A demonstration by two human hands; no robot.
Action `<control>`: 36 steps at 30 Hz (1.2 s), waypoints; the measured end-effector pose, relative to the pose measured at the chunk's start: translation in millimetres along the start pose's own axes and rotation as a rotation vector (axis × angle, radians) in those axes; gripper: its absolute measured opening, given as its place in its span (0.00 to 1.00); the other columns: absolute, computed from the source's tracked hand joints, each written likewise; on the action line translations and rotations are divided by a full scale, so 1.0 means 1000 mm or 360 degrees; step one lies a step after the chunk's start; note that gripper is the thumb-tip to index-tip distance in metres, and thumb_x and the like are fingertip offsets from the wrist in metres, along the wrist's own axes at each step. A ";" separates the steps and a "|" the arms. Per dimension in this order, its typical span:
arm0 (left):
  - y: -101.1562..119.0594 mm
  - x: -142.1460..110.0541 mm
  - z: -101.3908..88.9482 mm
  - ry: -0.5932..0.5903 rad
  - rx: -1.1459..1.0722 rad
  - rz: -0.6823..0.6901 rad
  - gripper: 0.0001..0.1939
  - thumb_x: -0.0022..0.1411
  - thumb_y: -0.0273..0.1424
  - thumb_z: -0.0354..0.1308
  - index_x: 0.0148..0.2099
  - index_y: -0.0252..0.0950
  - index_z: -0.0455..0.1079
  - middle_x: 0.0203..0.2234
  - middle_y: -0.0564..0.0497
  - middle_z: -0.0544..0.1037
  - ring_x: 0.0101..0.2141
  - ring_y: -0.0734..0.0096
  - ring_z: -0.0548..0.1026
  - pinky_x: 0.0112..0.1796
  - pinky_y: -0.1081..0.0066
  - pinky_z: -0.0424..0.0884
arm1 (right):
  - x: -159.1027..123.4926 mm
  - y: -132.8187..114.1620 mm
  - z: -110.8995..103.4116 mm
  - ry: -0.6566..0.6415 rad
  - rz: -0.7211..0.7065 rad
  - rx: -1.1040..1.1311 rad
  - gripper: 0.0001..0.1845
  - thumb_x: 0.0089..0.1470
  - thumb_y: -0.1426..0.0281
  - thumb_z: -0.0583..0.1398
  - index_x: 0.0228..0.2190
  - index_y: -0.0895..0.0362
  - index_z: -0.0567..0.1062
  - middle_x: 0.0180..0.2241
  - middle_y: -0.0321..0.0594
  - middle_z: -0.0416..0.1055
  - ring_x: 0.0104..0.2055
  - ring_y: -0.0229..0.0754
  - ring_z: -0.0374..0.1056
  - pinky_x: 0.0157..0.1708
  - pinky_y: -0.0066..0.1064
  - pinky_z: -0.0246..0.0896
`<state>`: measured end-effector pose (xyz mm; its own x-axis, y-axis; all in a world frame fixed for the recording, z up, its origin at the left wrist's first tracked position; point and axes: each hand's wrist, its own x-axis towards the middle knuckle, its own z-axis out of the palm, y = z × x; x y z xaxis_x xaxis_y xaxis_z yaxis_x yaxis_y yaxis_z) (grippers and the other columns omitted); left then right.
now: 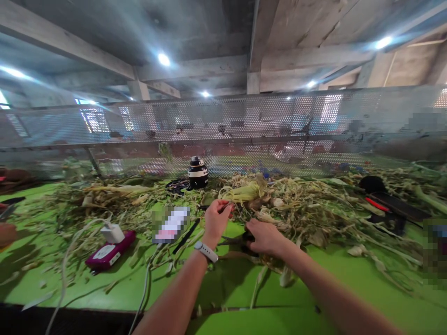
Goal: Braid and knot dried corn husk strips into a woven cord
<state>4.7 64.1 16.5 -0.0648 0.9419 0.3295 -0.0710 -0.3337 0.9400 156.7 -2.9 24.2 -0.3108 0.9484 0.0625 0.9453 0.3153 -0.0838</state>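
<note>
- Head view, grip: the scissors (228, 241) are apparently held by the dark handles in the right hand (265, 236), fingers curled closed. The left hand (215, 222) is pinched shut at the fingertips; what lies between them cannot be told.
- Head view, place: the scissors are seen low over the green table (84, 293), with the yellowish husk (244, 191) at twelve o'clock from the hands, the bottle (198, 173) at eleven and the phone (171, 225) at nine.
- Head view, handling: the scissors are judged stiff, light and hard to damage, best taken by the handles. The husk is judged light, dry and easily torn, best pinched gently at its narrow end.
- Head view, direction: the blades are pointed towards nine o'clock, with the long axis nearly crosswise. The husk is laid roughly from nine to three, its narrow end to the left.
</note>
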 end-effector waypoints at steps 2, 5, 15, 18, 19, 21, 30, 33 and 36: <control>0.001 -0.001 0.000 -0.0062 0.0043 0.0025 0.06 0.46 0.30 0.62 0.29 0.33 0.71 0.22 0.51 0.78 0.23 0.72 0.75 0.26 0.74 0.70 | 0.001 -0.001 0.003 -0.0053 0.0051 -0.0040 0.19 0.44 0.67 0.57 0.40 0.59 0.70 0.41 0.49 0.71 0.40 0.49 0.69 0.33 0.32 0.59; 0.003 -0.003 0.000 -0.0112 0.0090 -0.0008 0.07 0.46 0.31 0.62 0.29 0.33 0.73 0.20 0.52 0.77 0.21 0.73 0.73 0.22 0.75 0.69 | 0.003 -0.001 0.004 -0.0052 0.0061 -0.0064 0.20 0.44 0.68 0.56 0.42 0.60 0.70 0.41 0.49 0.71 0.40 0.49 0.69 0.34 0.33 0.59; 0.006 -0.002 -0.004 -0.0100 0.0207 -0.0007 0.13 0.43 0.36 0.66 0.29 0.34 0.69 0.19 0.54 0.74 0.19 0.75 0.70 0.18 0.78 0.62 | -0.004 0.009 -0.014 -0.0205 -0.0027 -0.0051 0.16 0.41 0.69 0.59 0.36 0.60 0.73 0.38 0.48 0.72 0.40 0.50 0.69 0.33 0.31 0.57; 0.003 0.001 -0.006 -0.0071 0.0270 0.0043 0.11 0.43 0.36 0.65 0.26 0.34 0.70 0.16 0.55 0.72 0.18 0.77 0.67 0.20 0.77 0.61 | -0.005 0.008 -0.017 -0.0214 -0.0006 -0.0036 0.18 0.42 0.68 0.58 0.37 0.61 0.73 0.38 0.49 0.73 0.40 0.50 0.69 0.33 0.31 0.57; 0.002 0.002 -0.006 -0.0055 0.0269 0.0055 0.11 0.43 0.36 0.65 0.26 0.34 0.70 0.16 0.55 0.72 0.18 0.77 0.66 0.20 0.77 0.61 | -0.005 0.006 -0.018 -0.0183 0.0023 -0.0036 0.19 0.42 0.66 0.58 0.38 0.61 0.73 0.39 0.50 0.72 0.40 0.51 0.69 0.33 0.31 0.57; 0.000 0.003 -0.007 -0.0035 0.0246 0.0065 0.11 0.43 0.36 0.65 0.26 0.34 0.70 0.16 0.55 0.72 0.18 0.78 0.66 0.20 0.77 0.60 | -0.005 0.004 -0.020 -0.0124 0.0116 -0.0054 0.21 0.44 0.63 0.57 0.39 0.62 0.73 0.41 0.52 0.71 0.41 0.52 0.69 0.33 0.32 0.58; -0.002 0.006 -0.007 -0.0030 0.0148 0.0004 0.11 0.43 0.36 0.64 0.27 0.35 0.70 0.17 0.54 0.73 0.18 0.76 0.67 0.20 0.77 0.61 | -0.007 0.006 -0.022 -0.0334 0.0020 -0.0072 0.12 0.41 0.70 0.58 0.31 0.58 0.76 0.35 0.46 0.74 0.38 0.49 0.70 0.30 0.29 0.56; -0.002 0.006 -0.006 -0.0016 0.0156 0.0031 0.10 0.44 0.35 0.64 0.27 0.35 0.70 0.16 0.55 0.73 0.16 0.78 0.66 0.19 0.77 0.61 | -0.010 0.010 -0.026 -0.0219 0.0068 -0.0156 0.16 0.40 0.71 0.59 0.35 0.59 0.75 0.40 0.48 0.72 0.40 0.49 0.69 0.31 0.29 0.56; -0.002 0.007 -0.006 -0.0001 0.0184 0.0091 0.09 0.45 0.35 0.63 0.27 0.35 0.70 0.17 0.55 0.73 0.17 0.78 0.66 0.20 0.77 0.62 | -0.013 0.013 -0.032 -0.0304 0.0183 -0.0202 0.16 0.40 0.69 0.59 0.34 0.59 0.75 0.37 0.48 0.73 0.39 0.50 0.69 0.30 0.30 0.55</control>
<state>-1.8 70.9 15.8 -0.0648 0.9214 0.3831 0.0483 -0.3805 0.9235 176.7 -12.5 54.2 -0.2019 0.9707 -0.1304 0.9767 0.2095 0.0467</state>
